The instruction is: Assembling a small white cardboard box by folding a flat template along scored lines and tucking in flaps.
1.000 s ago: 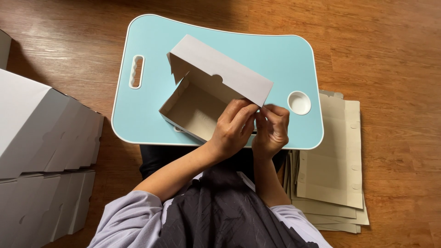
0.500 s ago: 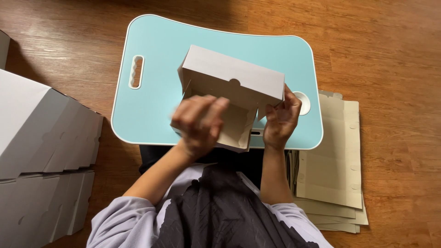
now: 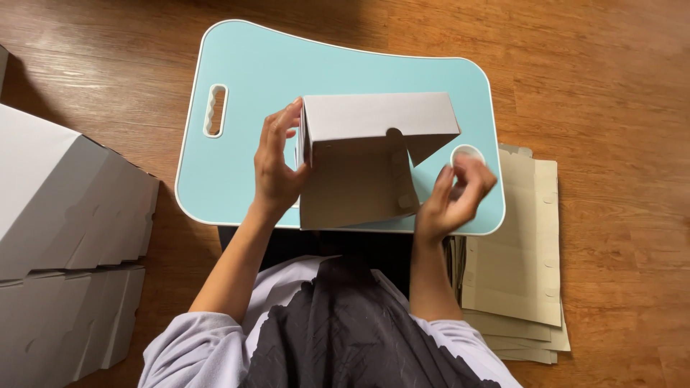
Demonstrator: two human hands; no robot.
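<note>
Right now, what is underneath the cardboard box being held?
Under the grey cardboard box lies the light blue lap tray, resting on the wooden floor. The left hand grips its left side. The tray surface directly beneath the box is covered, so unseen.

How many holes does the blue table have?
2. The light blue lap table has a long handle slot near its left edge and a round hole near its right edge, just above the right hand. The box may hide more.

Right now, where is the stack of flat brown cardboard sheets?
The flat cardboard sheets lie on the wooden floor, right of the person, partly under the blue lap table's right edge.
</note>
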